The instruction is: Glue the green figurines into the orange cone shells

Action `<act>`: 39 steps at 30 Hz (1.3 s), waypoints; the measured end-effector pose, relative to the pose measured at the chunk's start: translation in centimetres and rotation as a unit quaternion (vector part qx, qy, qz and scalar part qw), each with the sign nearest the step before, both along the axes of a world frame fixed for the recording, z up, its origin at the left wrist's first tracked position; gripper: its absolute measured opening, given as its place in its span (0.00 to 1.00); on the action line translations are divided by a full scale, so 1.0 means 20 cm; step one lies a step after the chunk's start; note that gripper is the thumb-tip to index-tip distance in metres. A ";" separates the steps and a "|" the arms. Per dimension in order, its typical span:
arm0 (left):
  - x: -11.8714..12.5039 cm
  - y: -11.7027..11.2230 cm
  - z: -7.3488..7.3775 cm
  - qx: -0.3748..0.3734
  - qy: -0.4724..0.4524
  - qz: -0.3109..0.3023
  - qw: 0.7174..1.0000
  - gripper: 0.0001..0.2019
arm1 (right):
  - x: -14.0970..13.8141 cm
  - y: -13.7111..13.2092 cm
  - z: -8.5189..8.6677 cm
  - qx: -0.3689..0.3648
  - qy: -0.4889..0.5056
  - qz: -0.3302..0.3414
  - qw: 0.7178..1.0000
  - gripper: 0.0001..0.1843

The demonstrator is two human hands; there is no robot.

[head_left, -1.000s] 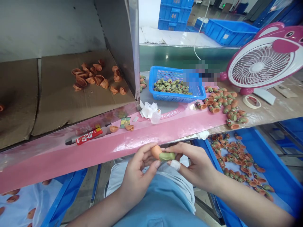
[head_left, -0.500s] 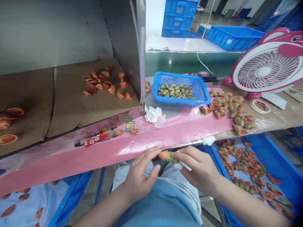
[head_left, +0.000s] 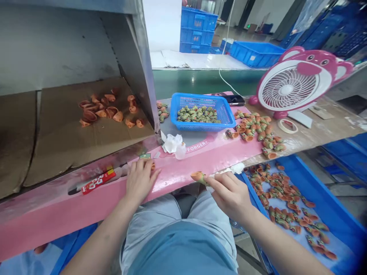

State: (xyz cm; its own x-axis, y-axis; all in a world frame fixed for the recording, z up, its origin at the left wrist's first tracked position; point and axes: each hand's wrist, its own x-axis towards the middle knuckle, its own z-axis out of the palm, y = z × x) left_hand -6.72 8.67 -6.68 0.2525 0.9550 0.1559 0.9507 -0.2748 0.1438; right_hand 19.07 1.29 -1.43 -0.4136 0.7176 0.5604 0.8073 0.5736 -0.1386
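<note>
Well left of the blue basket [head_left: 225, 110], orange pieces [head_left: 90, 115] lie grouped on brown cardboard [head_left: 57, 133] inside a walled box. Nearer the person than the basket, and to its left, a red-labelled tube [head_left: 99, 181] rests on the pink mat [head_left: 177, 172]. Between that tube and the basket's near side, the left hand [head_left: 140, 179] lies low on the mat, fingers curved over a small orange piece [head_left: 153, 166] that peeks out at the fingertips; whether it is gripped or only touched, I cannot tell. Crumpled white paper [head_left: 171, 144] sits just off the basket's near left corner.

Inside the basket are small green pieces [head_left: 197, 114]. Straight toward the person from it, the orange-and-green piece [head_left: 197, 176] is pinched by the right hand [head_left: 232, 191], orange end leftward, green part under the fingers. A light pinch on the green part, clear of the orange rim, would probably serve best, with the left fingers lifting their piece by its sides rather than dragging it.

Right of the basket, similar two-coloured pieces [head_left: 252, 126] crowd the bench; nearer the person, a blue tray [head_left: 329, 198] holds more, spaced loosely.
</note>
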 end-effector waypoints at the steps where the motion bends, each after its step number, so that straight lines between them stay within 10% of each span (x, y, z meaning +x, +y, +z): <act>1: 0.02 0.01 0.01 -0.006 0.005 -0.029 1.000 0.17 | 0.00 -0.01 0.00 -0.001 0.003 0.005 1.000 0.25; 7: -0.05 0.05 0.14 -0.003 0.025 -0.090 0.996 0.10 | 0.06 -0.05 -0.03 -0.005 0.030 0.028 0.999 0.23; 15: -0.27 0.15 0.51 0.182 -0.018 0.061 0.981 0.22 | 0.02 -0.03 0.00 -0.019 0.051 0.095 0.994 0.23; 19: -0.10 -0.06 0.49 -0.008 -0.285 -0.066 0.956 0.17 | -0.03 -0.02 0.06 -0.001 0.062 0.115 0.991 0.21; 23: 0.12 -0.28 0.40 -0.352 -0.503 -0.085 0.785 0.17 | -0.06 -0.02 0.13 0.026 0.033 0.138 0.990 0.18; 27: 0.24 -0.34 0.36 -0.461 -0.579 -0.032 0.672 0.17 | -0.06 -0.02 0.19 0.055 -0.024 0.163 0.985 0.14; 39: 0.31 -0.39 0.36 -0.389 -0.623 -0.006 0.678 0.14 | -0.11 -0.02 0.17 -0.140 0.123 0.115 0.976 0.19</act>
